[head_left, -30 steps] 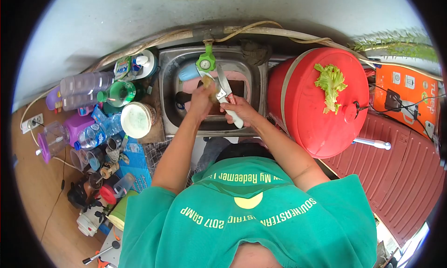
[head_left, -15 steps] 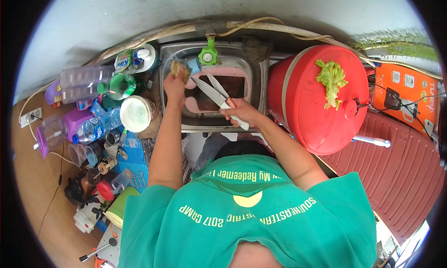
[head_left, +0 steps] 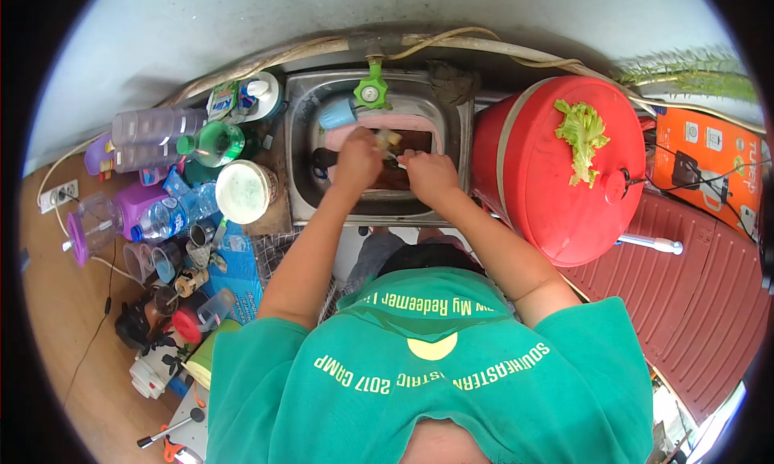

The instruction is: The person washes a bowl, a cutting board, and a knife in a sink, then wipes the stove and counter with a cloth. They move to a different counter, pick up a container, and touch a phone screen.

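Note:
Over the sink [head_left: 297, 198], my left hand [head_left: 357, 164] is closed on a yellowish sponge [head_left: 389, 137], slightly blurred. My right hand [head_left: 429, 176] is closed on a knife [head_left: 401, 164]; little of it shows, and the blade is mostly hidden near the sponge. Both hands are close together above a pink-rimmed item [head_left: 411, 122] lying in the basin. A light blue cup [head_left: 336, 114] rests at the basin's upper left, beside the green tap [head_left: 372, 91]. A dark object [head_left: 324, 159] lies left of my left hand.
A large red drum [head_left: 524, 198] with a lettuce leaf [head_left: 582, 137] on top stands right of the sink. Left are a white tub [head_left: 241, 191], a green bottle [head_left: 216, 145] and several containers. A dark cloth [head_left: 451, 83] hangs at the sink's back right corner.
My left hand has moved right with the sponge, beside my right hand. The knife blades, plainly visible before, are now mostly hidden. The blue cup shows more fully.

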A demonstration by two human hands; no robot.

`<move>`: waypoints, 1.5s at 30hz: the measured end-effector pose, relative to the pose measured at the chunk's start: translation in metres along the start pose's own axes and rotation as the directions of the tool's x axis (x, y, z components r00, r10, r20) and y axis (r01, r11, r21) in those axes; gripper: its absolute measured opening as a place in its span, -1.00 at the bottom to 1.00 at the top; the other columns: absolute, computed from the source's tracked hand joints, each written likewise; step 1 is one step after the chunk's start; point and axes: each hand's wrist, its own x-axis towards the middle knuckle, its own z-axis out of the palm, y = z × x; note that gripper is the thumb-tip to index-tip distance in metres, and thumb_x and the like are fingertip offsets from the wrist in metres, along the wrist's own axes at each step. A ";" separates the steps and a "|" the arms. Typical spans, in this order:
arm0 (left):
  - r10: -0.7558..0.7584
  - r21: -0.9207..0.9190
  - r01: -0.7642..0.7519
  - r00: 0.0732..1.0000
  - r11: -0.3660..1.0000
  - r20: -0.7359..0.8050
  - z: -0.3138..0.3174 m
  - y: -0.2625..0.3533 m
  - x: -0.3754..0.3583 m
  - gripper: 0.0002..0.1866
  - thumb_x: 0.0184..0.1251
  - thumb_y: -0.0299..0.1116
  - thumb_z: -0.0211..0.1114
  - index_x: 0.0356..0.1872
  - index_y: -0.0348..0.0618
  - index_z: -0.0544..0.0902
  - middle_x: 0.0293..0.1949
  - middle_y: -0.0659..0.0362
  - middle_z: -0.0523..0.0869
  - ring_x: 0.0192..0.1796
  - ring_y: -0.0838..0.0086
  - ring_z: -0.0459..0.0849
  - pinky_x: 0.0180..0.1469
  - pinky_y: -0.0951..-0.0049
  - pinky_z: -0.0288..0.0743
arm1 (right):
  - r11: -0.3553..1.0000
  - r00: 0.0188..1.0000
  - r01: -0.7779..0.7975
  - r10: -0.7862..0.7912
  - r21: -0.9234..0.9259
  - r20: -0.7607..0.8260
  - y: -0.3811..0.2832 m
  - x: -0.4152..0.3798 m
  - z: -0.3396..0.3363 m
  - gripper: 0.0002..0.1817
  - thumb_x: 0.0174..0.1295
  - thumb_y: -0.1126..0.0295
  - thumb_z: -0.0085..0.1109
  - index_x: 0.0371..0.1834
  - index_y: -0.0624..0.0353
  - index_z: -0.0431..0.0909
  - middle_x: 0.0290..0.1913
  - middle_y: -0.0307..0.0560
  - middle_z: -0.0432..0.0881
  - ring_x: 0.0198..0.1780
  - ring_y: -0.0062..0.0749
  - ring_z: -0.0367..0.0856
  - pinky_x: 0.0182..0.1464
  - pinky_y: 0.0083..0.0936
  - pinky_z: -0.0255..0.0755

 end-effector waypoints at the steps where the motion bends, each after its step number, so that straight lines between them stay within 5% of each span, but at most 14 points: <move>1: -0.006 0.006 0.006 1.000 1.000 -0.006 0.004 0.007 -0.003 -0.86 -0.03 -0.52 0.32 -0.41 -0.36 0.65 -0.29 -0.14 0.62 -0.16 -0.07 0.62 -0.05 0.06 0.53 | 0.999 0.998 0.029 -0.031 -0.042 -0.049 0.000 0.001 0.001 -0.79 0.33 0.38 0.00 -0.15 0.24 0.59 -0.24 0.11 0.74 -0.27 0.01 0.76 -0.23 -0.08 0.59; 3: 0.155 -0.085 -0.167 0.979 0.982 -0.134 0.012 0.016 -0.006 -0.87 -0.01 -0.49 0.35 -0.43 -0.35 0.67 -0.32 -0.13 0.62 -0.20 -0.07 0.62 -0.07 0.04 0.52 | 0.998 0.996 0.046 -0.049 -0.045 -0.073 0.002 -0.001 0.002 -0.78 0.35 0.38 -0.01 -0.15 0.26 0.59 -0.25 0.11 0.75 -0.26 0.00 0.76 -0.24 -0.09 0.59; 9: 0.033 0.172 -0.045 0.997 0.984 0.070 0.008 -0.015 -0.006 -0.90 0.02 -0.52 0.31 -0.44 -0.35 0.65 -0.31 -0.11 0.64 -0.16 -0.05 0.64 -0.07 0.10 0.54 | 0.999 0.999 -0.042 0.042 0.018 -0.015 0.001 -0.009 0.001 -0.82 0.30 0.43 0.06 -0.17 0.28 0.60 -0.24 0.16 0.74 -0.22 0.02 0.76 -0.20 -0.09 0.59; 11: 0.108 -0.109 -0.108 0.994 0.988 -0.005 0.018 0.001 -0.012 -0.88 0.01 -0.52 0.33 -0.41 -0.36 0.66 -0.36 -0.09 0.64 -0.17 -0.04 0.64 -0.09 0.11 0.54 | 0.996 0.998 -0.062 0.061 0.065 0.009 0.001 -0.004 0.002 -0.82 0.27 0.44 0.10 -0.18 0.29 0.61 -0.23 0.18 0.74 -0.20 0.03 0.75 -0.17 -0.10 0.59; 13: 0.064 -0.087 -0.067 0.997 0.994 -0.035 0.018 0.002 -0.016 -0.86 0.08 -0.51 0.34 -0.35 -0.38 0.67 -0.40 -0.12 0.66 -0.21 -0.08 0.66 -0.14 0.07 0.55 | 0.983 0.990 -0.136 0.132 0.124 0.039 0.006 0.005 0.008 -0.71 0.15 0.32 0.30 -0.17 0.32 0.62 -0.24 0.23 0.73 -0.17 0.07 0.74 -0.07 -0.11 0.59; 15: -0.485 -0.176 0.453 0.844 0.874 -0.230 0.018 0.001 -0.016 -0.86 0.17 -0.48 0.31 -0.34 -0.40 0.67 -0.38 -0.21 0.68 -0.24 -0.16 0.67 -0.17 0.00 0.54 | 0.974 0.990 -0.136 0.129 0.183 0.052 0.012 0.009 0.012 -0.63 0.06 0.27 0.39 -0.21 0.34 0.59 -0.31 0.22 0.72 -0.26 0.07 0.74 -0.11 -0.12 0.60; 20: -0.378 -0.106 0.372 0.925 0.922 -0.040 0.037 0.008 -0.021 -0.76 0.23 -0.34 0.28 -0.37 -0.40 0.68 -0.30 -0.26 0.69 -0.18 -0.15 0.69 -0.12 -0.03 0.54 | 0.887 0.978 -0.200 0.154 0.416 0.141 0.008 0.013 0.029 -0.49 -0.05 0.19 0.52 -0.27 0.42 0.53 -0.44 0.24 0.70 -0.48 0.00 0.72 -0.27 -0.20 0.61; 23: -0.375 0.044 0.375 0.927 0.926 -0.014 0.033 0.013 -0.016 -0.75 0.20 -0.34 0.27 -0.39 -0.40 0.69 -0.29 -0.26 0.66 -0.16 -0.16 0.67 -0.09 -0.02 0.54 | 0.820 0.939 -0.341 0.270 0.459 0.215 0.000 0.006 0.032 -0.50 -0.08 0.31 0.49 -0.15 0.46 0.57 -0.25 0.31 0.71 -0.08 0.16 0.71 0.03 -0.17 0.57; 29: -0.447 -0.029 0.461 0.872 0.887 0.198 0.022 0.027 -0.007 -0.76 0.16 -0.34 0.27 -0.35 -0.37 0.70 -0.21 -0.27 0.67 -0.09 -0.14 0.66 -0.05 0.02 0.55 | 0.738 0.945 -0.328 0.264 0.589 0.196 0.004 0.006 0.045 -0.57 0.06 0.28 0.46 -0.28 0.43 0.47 -0.54 0.11 0.66 -0.62 -0.28 0.66 -0.57 -0.33 0.50; 32: -0.299 -0.063 0.295 0.952 0.954 -0.068 0.035 0.013 -0.022 -0.72 0.22 -0.25 0.24 -0.35 -0.31 0.71 -0.31 -0.19 0.69 -0.17 -0.16 0.68 -0.10 -0.02 0.56 | 0.558 0.870 -0.491 0.281 0.669 0.404 0.021 0.016 0.067 -0.61 0.20 0.23 0.36 -0.23 0.38 0.48 -0.48 0.03 0.66 -0.65 -0.32 0.59 -0.54 -0.32 0.50; 34: -0.413 -0.097 0.407 0.910 0.908 -0.042 0.037 0.011 -0.027 -0.71 0.24 -0.23 0.23 -0.35 -0.31 0.71 -0.34 -0.17 0.69 -0.21 -0.16 0.68 -0.12 -0.03 0.56 | -0.188 0.727 -0.630 0.199 0.754 0.657 0.031 0.019 0.082 -0.55 0.39 -0.02 0.13 -0.15 0.23 0.51 -0.44 -0.01 0.62 -0.60 -0.39 0.57 -0.53 -0.41 0.48; 35: -0.526 -0.129 0.520 0.850 0.844 -0.013 0.040 0.012 -0.031 -0.69 0.25 -0.20 0.23 -0.36 -0.30 0.71 -0.36 -0.15 0.70 -0.25 -0.15 0.69 -0.14 -0.03 0.57 | -0.191 0.725 -0.629 0.205 0.753 0.658 0.032 0.026 0.093 -0.55 0.39 -0.02 0.13 -0.15 0.23 0.51 -0.44 -0.01 0.62 -0.60 -0.39 0.57 -0.53 -0.41 0.48; 37: -0.246 -0.006 0.246 0.968 0.969 -0.056 0.053 0.035 -0.036 -0.69 0.26 -0.20 0.23 -0.41 -0.30 0.70 -0.37 -0.15 0.71 -0.30 -0.10 0.71 -0.20 -0.03 0.59 | -0.608 0.803 -0.352 0.194 0.712 0.563 0.017 0.041 0.107 -0.50 0.47 -0.14 -0.07 -0.22 0.13 0.49 -0.50 -0.15 0.51 -0.64 -0.42 0.47 -0.55 -0.31 0.44; 45: -0.392 0.174 0.404 0.915 0.898 -0.098 0.057 -0.009 0.010 -0.61 0.24 -0.07 0.26 -0.53 -0.23 0.70 -0.44 -0.14 0.72 -0.38 -0.11 0.71 -0.28 -0.04 0.59 | -0.517 0.768 -0.560 -0.032 0.647 0.639 0.009 0.036 0.089 -0.28 0.34 -0.50 -0.41 -0.27 -0.04 0.38 -0.59 -0.21 0.30 -0.69 -0.46 0.26 -0.66 -0.47 0.21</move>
